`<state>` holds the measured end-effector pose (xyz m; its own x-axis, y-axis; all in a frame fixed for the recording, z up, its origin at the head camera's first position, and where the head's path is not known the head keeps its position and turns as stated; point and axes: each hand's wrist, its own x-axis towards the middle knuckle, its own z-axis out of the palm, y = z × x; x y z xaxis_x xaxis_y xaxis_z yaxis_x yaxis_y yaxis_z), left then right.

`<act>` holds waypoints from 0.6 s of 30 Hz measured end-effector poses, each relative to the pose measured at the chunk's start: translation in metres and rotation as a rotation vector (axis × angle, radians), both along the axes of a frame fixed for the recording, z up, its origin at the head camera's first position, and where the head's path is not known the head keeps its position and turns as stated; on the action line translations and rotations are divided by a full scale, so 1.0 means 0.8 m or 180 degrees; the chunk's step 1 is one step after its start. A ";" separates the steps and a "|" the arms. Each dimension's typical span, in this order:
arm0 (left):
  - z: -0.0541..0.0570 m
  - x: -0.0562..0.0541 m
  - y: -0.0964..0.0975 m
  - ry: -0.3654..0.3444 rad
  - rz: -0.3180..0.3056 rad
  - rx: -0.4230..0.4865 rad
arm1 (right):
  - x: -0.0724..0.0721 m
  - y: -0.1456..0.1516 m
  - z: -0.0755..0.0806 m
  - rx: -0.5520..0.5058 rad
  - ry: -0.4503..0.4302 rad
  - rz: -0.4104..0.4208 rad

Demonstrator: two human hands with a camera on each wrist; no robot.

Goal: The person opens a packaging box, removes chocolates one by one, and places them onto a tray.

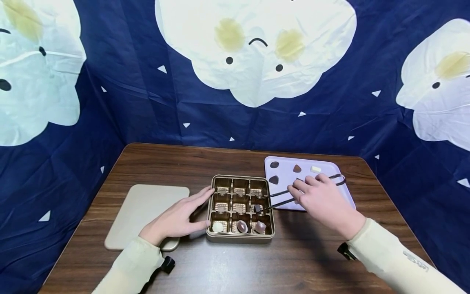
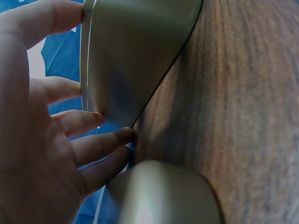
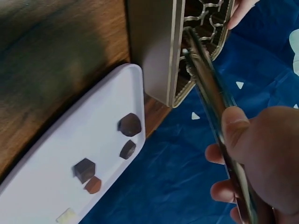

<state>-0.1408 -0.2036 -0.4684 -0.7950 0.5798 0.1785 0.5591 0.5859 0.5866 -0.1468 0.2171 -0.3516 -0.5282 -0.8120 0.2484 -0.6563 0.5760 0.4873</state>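
A gold box (image 1: 240,241) with a divided insert stands mid-table. Its front row holds a white chocolate (image 1: 218,226), a brown oval chocolate (image 1: 242,226) and a pink chocolate (image 1: 260,227). In the right compartment of the middle row is a dark square chocolate (image 1: 257,208). My right hand (image 1: 323,200) grips black tongs (image 1: 280,203); their arms are spread, one tip beside the dark chocolate. Whether that tip touches it, I cannot tell. With fairly straight fingers, my left hand (image 1: 183,216) touches the box's left side; in the left wrist view, fingertips (image 2: 77,89) meet its wall.
A lilac tray (image 1: 293,162) lies at the back right, partly under my right hand, with several chocolates, among them a white one (image 1: 315,169) and a reddish-brown one (image 1: 297,168). At left is a beige lid (image 1: 147,208). Blue cloth (image 1: 220,114) hangs behind the table.
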 end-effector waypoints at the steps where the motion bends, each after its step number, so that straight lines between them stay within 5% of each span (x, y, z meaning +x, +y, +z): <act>1: 0.000 0.000 0.000 0.0001 0.0002 -0.0001 | -0.001 -0.002 0.001 0.0015 0.0011 0.0009; 18: -0.001 0.001 0.000 0.0000 -0.0010 0.0014 | -0.009 -0.030 0.001 0.0059 0.0262 0.0221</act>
<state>-0.1402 -0.2037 -0.4688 -0.7932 0.5814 0.1810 0.5608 0.5816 0.5893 -0.1538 0.1931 -0.3511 -0.4490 -0.8507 0.2733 -0.6517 0.5211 0.5512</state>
